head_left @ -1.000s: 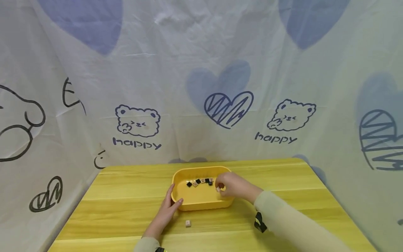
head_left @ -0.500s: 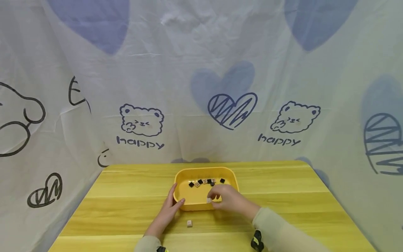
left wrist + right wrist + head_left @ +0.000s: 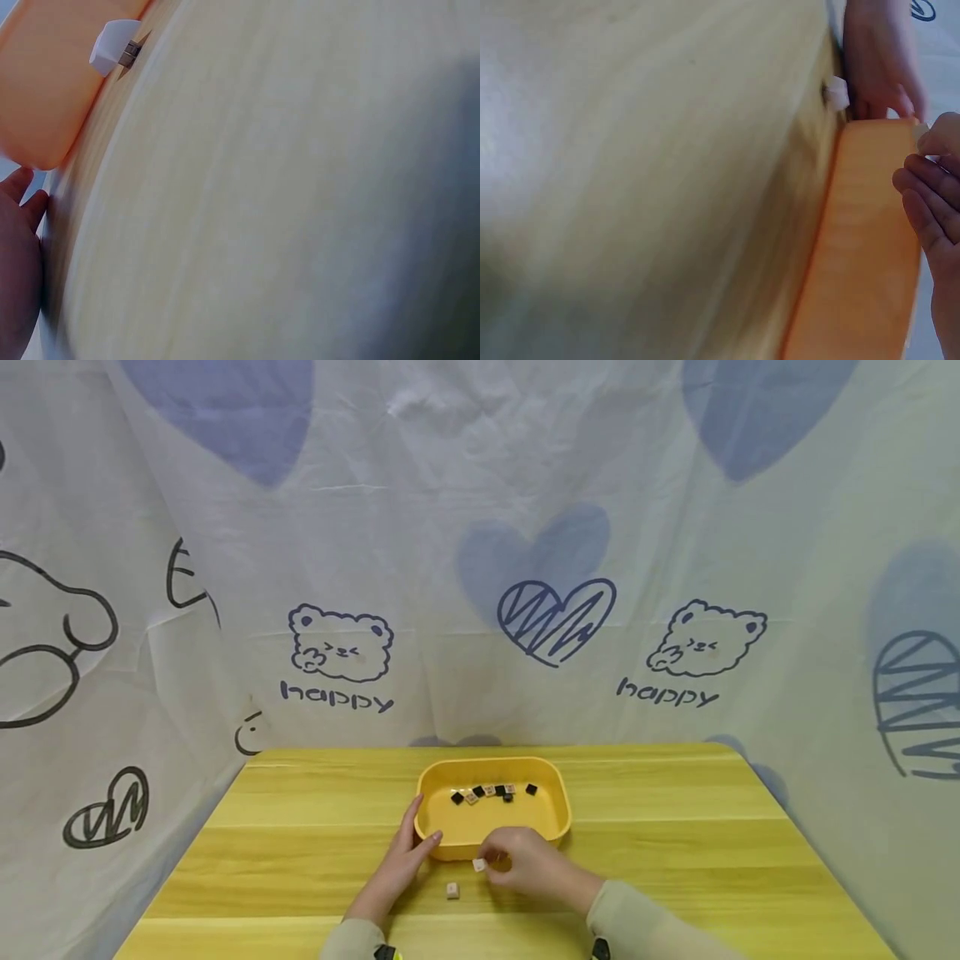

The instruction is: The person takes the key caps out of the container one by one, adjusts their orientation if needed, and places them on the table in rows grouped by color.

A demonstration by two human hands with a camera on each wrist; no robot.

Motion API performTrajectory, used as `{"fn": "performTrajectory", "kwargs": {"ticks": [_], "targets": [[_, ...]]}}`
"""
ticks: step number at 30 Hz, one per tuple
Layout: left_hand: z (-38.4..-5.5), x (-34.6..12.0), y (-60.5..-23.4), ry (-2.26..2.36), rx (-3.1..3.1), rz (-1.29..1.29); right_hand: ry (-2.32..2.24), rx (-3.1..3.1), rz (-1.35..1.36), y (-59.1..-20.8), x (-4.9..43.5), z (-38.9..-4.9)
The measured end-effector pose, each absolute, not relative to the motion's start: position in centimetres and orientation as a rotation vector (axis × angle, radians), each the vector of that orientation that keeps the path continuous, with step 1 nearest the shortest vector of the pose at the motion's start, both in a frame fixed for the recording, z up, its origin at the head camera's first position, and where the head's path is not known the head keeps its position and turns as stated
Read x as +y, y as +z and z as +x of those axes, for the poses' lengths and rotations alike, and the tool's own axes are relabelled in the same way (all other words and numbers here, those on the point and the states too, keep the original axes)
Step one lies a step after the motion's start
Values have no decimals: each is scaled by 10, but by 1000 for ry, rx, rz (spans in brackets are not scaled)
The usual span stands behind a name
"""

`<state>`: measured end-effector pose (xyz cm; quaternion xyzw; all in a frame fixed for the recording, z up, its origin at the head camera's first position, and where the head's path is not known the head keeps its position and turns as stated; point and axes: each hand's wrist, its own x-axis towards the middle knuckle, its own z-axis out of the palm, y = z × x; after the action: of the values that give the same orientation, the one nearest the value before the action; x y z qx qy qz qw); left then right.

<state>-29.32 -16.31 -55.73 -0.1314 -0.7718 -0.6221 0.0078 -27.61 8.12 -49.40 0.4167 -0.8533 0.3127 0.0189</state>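
A yellow tray point(image 3: 558, 837) sits on the table, and my left hand point(image 3: 399, 860) grips its near left corner, thumb at the rim and fingers along the outer side. My right hand point(image 3: 528, 864) pinches a small white keycap point(image 3: 479, 865) between thumb and fingertips, just in front of the tray's near wall. Another white keycap point(image 3: 452, 891) stands on the table between the hands, and it shows beside the tray in the left wrist view. Inside the tray, black and pale keycaps point(image 3: 490, 791) form a rough row near the back, with one black keycap point(image 3: 531, 789) apart at the right.
The yellow wood-grain table point(image 3: 675, 860) reaches back to a pale printed cloth point(image 3: 465, 693) that hangs behind and along both sides. Dark bands point(image 3: 600, 948) show at the sleeve cuffs.
My right hand has moved from inside the tray toward me and left, over the near rim, carrying the white keycap. A black keycap at the tray's right has come into view. The left hand stays.
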Motion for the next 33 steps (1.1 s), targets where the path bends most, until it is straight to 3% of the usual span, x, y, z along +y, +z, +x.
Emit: {"fn": "performTrajectory", "kwargs": {"ticks": [9,20,33], "targets": [[-293,-163,-559,-1906,-2416,-411,868,-2707,1262,-507,69,-268],[-295,-164,-559,-1981,-2390,-396,866,-2885,1027,-529,56,-265],[-294,-164,-558,-1985,-2401,-385,821,-2849,993,-534,52,-264]]}}
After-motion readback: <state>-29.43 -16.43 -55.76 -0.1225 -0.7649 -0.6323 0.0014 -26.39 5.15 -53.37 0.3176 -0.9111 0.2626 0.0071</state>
